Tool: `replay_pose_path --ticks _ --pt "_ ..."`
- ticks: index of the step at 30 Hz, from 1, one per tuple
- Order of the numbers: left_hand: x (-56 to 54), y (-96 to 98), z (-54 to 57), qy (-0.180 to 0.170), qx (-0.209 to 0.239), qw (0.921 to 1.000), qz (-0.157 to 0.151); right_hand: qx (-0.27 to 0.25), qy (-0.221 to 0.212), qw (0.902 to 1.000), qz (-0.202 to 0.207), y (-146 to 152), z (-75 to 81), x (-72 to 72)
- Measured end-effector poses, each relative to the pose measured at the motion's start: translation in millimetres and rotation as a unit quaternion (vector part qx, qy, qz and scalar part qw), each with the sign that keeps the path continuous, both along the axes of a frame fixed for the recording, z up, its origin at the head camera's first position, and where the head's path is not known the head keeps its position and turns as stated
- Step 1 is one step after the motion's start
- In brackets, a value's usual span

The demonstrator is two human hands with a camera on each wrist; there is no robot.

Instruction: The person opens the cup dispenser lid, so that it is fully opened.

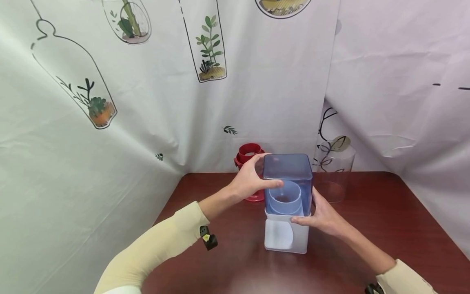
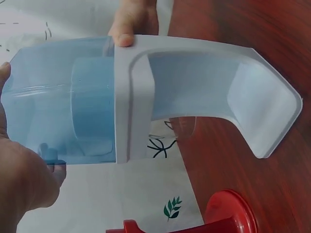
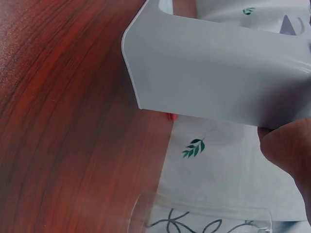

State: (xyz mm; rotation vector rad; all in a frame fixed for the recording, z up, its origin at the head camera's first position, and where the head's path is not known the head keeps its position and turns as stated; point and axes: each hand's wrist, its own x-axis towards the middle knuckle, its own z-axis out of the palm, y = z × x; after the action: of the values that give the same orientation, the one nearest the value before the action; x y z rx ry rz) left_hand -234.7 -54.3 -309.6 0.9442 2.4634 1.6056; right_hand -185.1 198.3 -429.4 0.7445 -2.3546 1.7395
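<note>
Upright in the head view is a dispenser-like holder. It has a white base (image 1: 299,239) with a curved front opening and a translucent blue box-shaped cover (image 1: 288,166) on top. Through the blue wall shows a round collar (image 1: 285,198). My left hand (image 1: 251,179) grips the cover from the left, its thumb across the front face. Lower down, my right hand (image 1: 324,214) holds the right side of the white base near the seam, thumb at the front. Cover and base meet along this seam in the left wrist view. Whether the base touches the table cannot be told.
Behind my left hand stands a red plastic holder (image 1: 250,149), partly hidden. A clear cylinder (image 1: 335,171) is at the back right of the dark red wooden table (image 1: 227,253). Printed white cloth (image 1: 176,102) hangs along the back and sides.
</note>
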Motion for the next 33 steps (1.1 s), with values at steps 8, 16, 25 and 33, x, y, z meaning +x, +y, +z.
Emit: replay_pose_path --ticks 8,16,25,33 --pt "2.2 -5.6 2.3 -0.002 -0.015 0.9999 0.005 -0.005 0.013 0.9998 0.011 -2 -1.6 0.5" --pt "4.3 -3.5 3.8 0.037 -0.011 0.9991 -0.018 -0.018 -0.002 0.9997 0.014 -2 -0.3 -0.3" --pt "8.6 -1.9 2.6 0.077 0.005 0.9964 -0.035 -0.008 -0.006 0.9999 0.007 0 -1.4 1.3" --pt "12.9 -3.2 2.6 0.090 0.021 0.9949 -0.039 -0.003 -0.011 0.9999 0.005 -1 -1.0 2.1"
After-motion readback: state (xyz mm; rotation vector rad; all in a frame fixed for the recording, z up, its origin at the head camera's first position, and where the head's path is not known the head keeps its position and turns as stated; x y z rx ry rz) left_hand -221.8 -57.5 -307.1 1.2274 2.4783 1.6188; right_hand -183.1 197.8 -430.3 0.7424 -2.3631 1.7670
